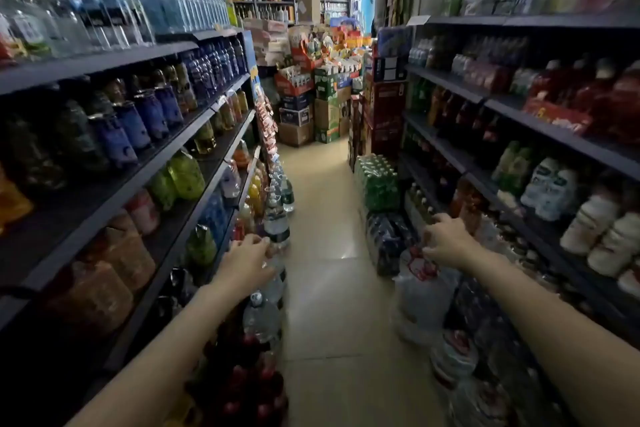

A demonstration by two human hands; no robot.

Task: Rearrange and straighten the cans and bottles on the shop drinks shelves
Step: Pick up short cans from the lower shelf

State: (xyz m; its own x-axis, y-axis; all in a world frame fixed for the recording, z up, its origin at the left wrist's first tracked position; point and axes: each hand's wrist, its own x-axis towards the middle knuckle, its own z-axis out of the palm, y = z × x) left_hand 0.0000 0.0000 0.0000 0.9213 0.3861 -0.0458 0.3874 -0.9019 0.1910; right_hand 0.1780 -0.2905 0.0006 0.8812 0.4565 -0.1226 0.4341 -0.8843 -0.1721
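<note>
Clear plastic water bottles are lining the floor along the left shelves, and the left hand is curling over the top of one, gripping it. On the right, the right hand is reaching down with fingers bent at the red handle of a big water jug standing beside the right shelves; can't tell if it's actually gripping.
</note>
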